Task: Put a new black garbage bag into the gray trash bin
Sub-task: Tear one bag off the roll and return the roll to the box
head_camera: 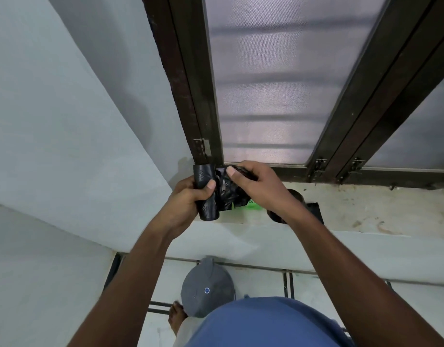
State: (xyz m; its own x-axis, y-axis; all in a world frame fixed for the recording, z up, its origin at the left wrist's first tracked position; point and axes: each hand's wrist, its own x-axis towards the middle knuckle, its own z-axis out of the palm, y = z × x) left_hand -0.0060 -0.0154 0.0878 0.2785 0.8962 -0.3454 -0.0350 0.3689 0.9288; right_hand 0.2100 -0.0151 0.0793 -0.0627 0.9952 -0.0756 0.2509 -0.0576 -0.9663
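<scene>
My left hand [188, 201] grips a roll of black garbage bags [204, 179], held upright in front of the window sill. My right hand [256, 182] pinches the loose crumpled black bag [228, 192] that hangs off the roll's right side. Far below, on the floor by my bare foot, stands the gray trash bin [207, 288] with its lid shut; my arms hide none of it.
A stone window sill [366, 211] runs across under a dark-framed frosted window [278, 83]. On the sill lie a green packet [252, 205] and a dark round object [295, 196] behind my right wrist. A white wall closes the left side.
</scene>
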